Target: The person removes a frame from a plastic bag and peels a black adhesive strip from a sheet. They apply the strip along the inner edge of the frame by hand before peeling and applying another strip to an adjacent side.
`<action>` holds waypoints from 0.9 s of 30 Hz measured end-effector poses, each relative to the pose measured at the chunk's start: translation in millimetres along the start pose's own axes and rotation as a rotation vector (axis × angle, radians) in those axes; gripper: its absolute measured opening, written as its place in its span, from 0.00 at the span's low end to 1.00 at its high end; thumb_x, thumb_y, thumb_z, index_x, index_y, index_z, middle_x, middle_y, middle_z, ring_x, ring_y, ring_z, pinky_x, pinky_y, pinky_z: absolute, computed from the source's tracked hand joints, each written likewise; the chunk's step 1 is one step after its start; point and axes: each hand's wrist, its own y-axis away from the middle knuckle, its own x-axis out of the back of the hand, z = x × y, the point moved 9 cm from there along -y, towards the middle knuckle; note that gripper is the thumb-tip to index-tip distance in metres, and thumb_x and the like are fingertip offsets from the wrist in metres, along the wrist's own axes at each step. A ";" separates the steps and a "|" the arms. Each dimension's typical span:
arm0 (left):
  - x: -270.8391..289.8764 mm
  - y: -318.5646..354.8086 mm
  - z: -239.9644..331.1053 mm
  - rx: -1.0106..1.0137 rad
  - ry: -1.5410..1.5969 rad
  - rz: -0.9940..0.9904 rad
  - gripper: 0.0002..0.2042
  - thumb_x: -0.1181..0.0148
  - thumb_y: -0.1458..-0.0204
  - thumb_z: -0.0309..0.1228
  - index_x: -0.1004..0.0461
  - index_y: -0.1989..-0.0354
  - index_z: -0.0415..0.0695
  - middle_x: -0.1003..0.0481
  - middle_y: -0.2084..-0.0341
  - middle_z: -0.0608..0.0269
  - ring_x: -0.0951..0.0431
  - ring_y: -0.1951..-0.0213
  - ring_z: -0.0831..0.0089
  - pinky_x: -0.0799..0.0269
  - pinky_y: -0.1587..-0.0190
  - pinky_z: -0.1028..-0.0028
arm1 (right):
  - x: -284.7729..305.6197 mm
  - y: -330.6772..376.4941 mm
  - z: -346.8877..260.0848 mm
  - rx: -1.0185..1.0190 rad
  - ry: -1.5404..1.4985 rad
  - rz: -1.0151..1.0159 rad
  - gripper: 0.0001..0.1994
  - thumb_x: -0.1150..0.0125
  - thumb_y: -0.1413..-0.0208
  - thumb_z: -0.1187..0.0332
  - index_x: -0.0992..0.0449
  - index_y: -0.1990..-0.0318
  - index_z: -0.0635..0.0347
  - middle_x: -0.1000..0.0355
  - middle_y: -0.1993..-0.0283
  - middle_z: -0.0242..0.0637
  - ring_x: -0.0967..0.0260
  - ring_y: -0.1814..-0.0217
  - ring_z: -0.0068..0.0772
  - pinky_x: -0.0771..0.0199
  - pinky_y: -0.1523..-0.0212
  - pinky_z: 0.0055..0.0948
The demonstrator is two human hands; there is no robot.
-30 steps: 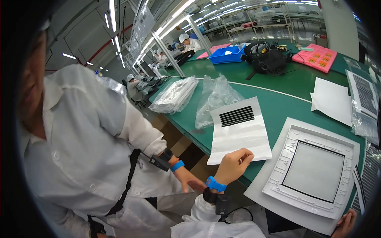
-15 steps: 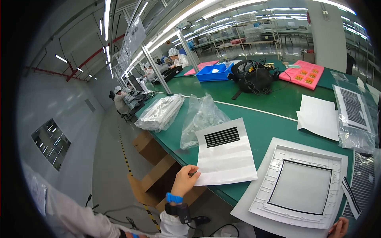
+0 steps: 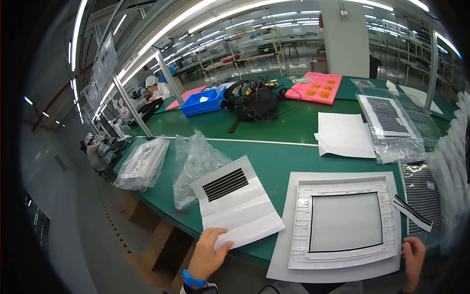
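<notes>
A white sheet [image 3: 245, 213] with a block of black adhesive strips [image 3: 225, 184] lies at the table's near left edge. My left hand [image 3: 208, 255] is at its near left corner, thumb and fingers apart, fingertips touching the paper. To the right sits a white plastic frame [image 3: 298, 220] on a larger white board [image 3: 281, 259]; a thin black strip [image 3: 311, 225] runs around its inner opening. My right hand [image 3: 414, 257] is beside the frame's near right corner, fingers loosely bent and apart, with nothing visible in them. Just beyond it is a narrow white piece with black strips [image 3: 412, 214].
Crumpled clear bags [image 3: 196, 164] and a wrapped stack [image 3: 144, 164] lie on the left. Further back are a blue bin [image 3: 203, 104], black cabled gear [image 3: 257, 100] and a pink foam tray [image 3: 316, 88]. Bagged strip sheets [image 3: 389, 117] lie right; cardboard boxes [image 3: 166, 245] stand below the table edge.
The view has swung right. The left hand's pinch on the sheet's corner has loosened, and the sheet now lies lower and flatter. My right hand has come further up beside the frame.
</notes>
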 end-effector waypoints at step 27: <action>51.0 -82.7 74.4 -0.353 0.010 0.500 0.21 0.50 0.49 0.13 0.27 0.46 0.41 0.22 0.57 0.43 0.21 0.57 0.47 0.24 0.56 0.62 | -57.0 -24.8 -40.3 -0.292 -0.601 -0.363 0.24 0.46 0.50 0.66 0.31 0.48 0.75 0.23 0.67 0.51 0.21 0.69 0.40 0.17 0.65 0.33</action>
